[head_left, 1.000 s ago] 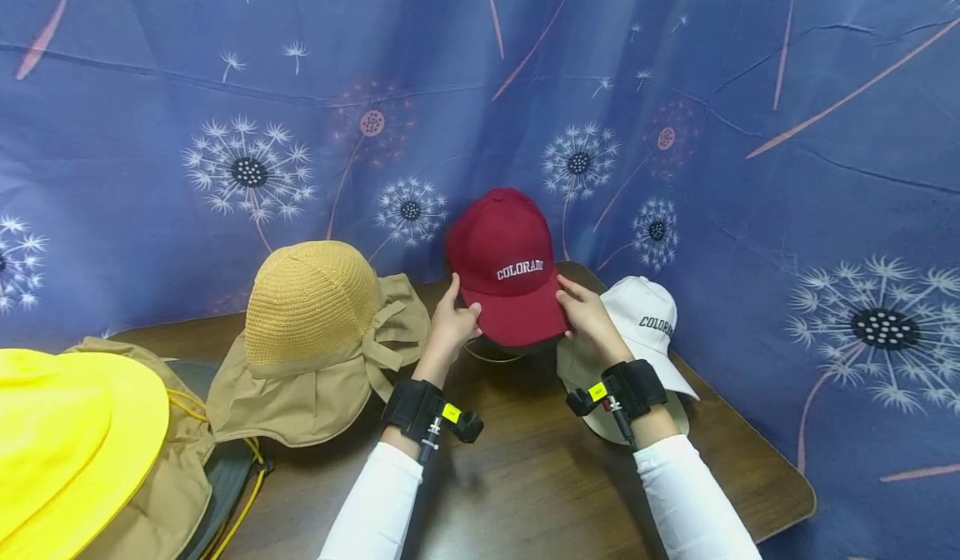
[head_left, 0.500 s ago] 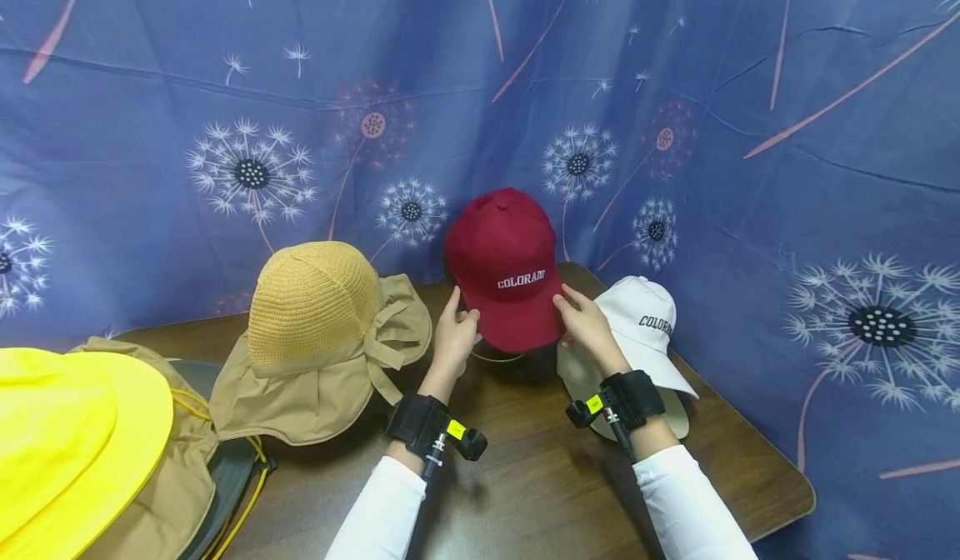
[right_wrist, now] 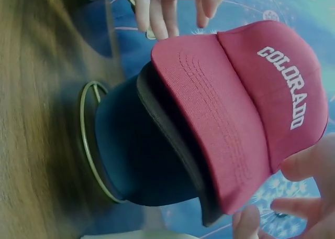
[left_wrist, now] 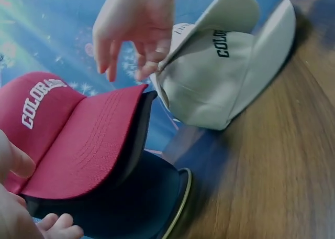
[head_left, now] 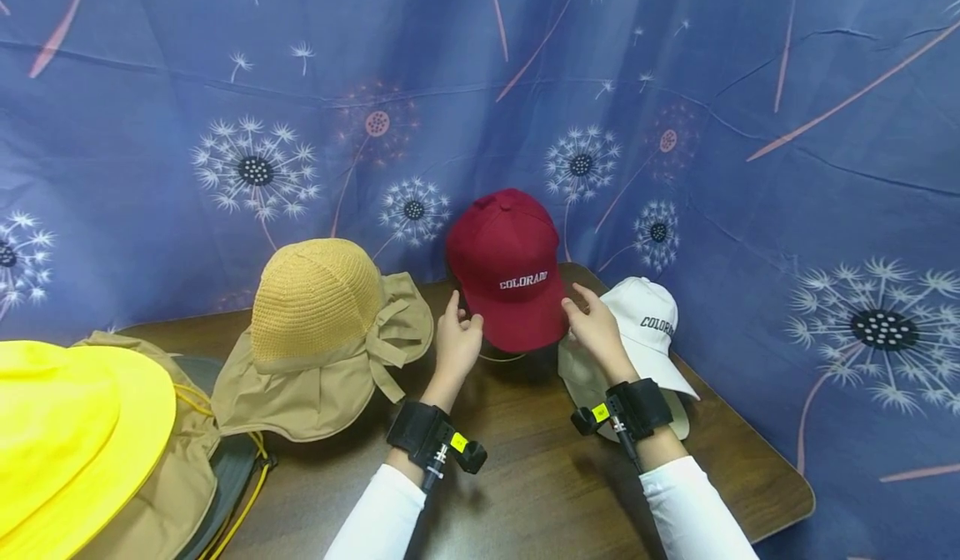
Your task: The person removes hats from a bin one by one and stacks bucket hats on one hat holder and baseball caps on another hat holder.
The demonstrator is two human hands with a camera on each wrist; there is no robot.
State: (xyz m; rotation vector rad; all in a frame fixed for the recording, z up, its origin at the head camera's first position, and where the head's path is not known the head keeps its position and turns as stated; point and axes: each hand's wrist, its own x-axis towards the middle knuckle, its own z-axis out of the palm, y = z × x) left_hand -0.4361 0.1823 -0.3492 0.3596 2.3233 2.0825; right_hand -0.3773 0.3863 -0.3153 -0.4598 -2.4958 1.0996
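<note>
The red cap [head_left: 506, 260], marked COLORADO in white, sits upright near the back of the brown table [head_left: 525, 477], its brim pointing towards six o'clock. Taking that cap as the centre of a clock face in the head view, the left hand [head_left: 457, 345] is at seven o'clock, just beside the brim, fingers parted and slack rather than wrapped round anything. The right hand [head_left: 597, 335] is at four o'clock, likewise relaxed with its fingers loosely bent, the tips close to the brim's edge (whether either hand brushes the cloth, I cannot tell). Under the red cap, the right wrist view shows a dark brim [right_wrist: 170, 126], then a dark blue hat [right_wrist: 146, 155] with a gold ring [right_wrist: 83, 126] around its base. Near four o'clock, just past the right hand, lies a white cap [head_left: 637, 310] with black lettering, a beige brim [head_left: 677, 425] showing below it. Between eight and nine o'clock stands a straw hat [head_left: 318, 306] with a tan cloth brim and a bow; farther out that way, a bright yellow hat [head_left: 67, 435] lies over a tan one. A blue curtain [head_left: 480, 152] printed with dandelions hangs at twelve o'clock.
</note>
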